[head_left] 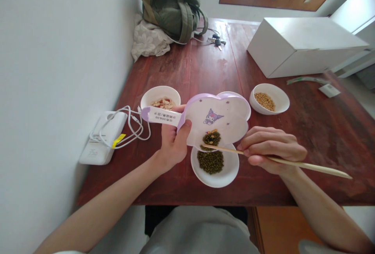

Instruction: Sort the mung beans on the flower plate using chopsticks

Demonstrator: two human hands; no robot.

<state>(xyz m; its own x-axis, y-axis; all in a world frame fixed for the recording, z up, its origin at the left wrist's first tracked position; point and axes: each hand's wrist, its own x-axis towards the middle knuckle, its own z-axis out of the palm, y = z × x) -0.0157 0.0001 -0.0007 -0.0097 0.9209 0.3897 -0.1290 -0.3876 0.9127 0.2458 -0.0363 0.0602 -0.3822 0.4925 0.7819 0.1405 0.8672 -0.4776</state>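
Mung beans (209,162) in a bowl (230,174), more on a plate (225,117) in left fingers (183,135), right fingers (263,139) pinching a chopstick (304,165)

Both forearms run bare from the left hand (174,144) and the right hand (271,150) back to the sleeves. Well behind the right hand, a grey cuff (310,247) shows at the bottom edge, and a paler cuff (67,252) shows well behind the left hand. Below and between the hands bulges a loose, plain, pale grey top (199,232) of soft fabric
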